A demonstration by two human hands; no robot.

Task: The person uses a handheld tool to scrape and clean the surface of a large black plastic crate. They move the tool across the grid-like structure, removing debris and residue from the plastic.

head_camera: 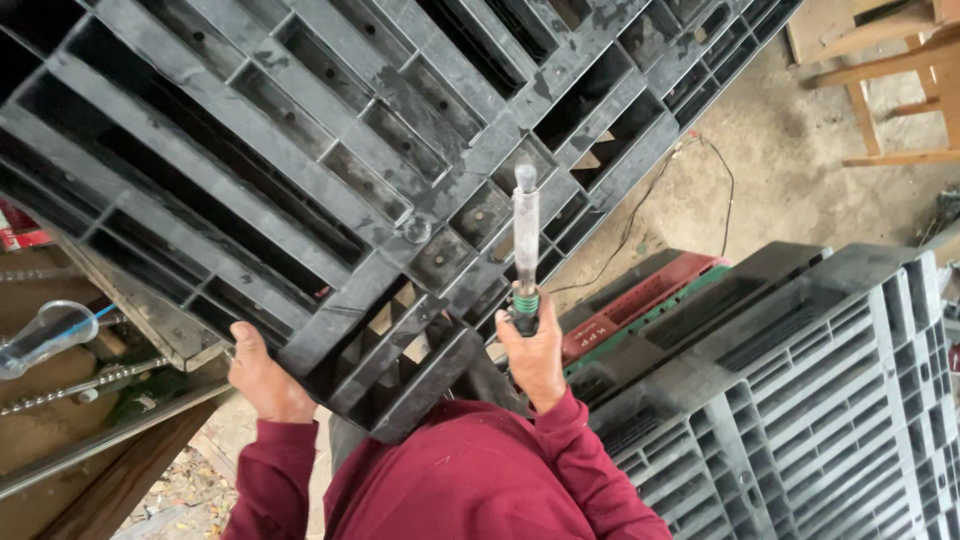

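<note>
Left hand (pixel 262 378): lower left, fingers curled round edge of black plastic pallet (pixel 300 170), gripping it.
Pallet: tilted, fills upper left & centre, its edge inside left fingers.
Right hand (pixel 533 352): centre, fist closed on green-banded handle of metal rod tool (pixel 525 250).
Tool: upright, shaft rising above fingers, tip near pallet ribs.
Grey pallet stack (pixel 800 400): lower right.

Black ribbed grid pallet (pixel 300 170), scuffed grey, upper left of frame. Grey lattice pallet (pixel 820 400), lower right. Red pallet (pixel 640 300) with green edge, centre right. Silvery rod (pixel 526 240), green band near grip. Maroon sleeves (pixel 450 490), bottom centre.
</note>
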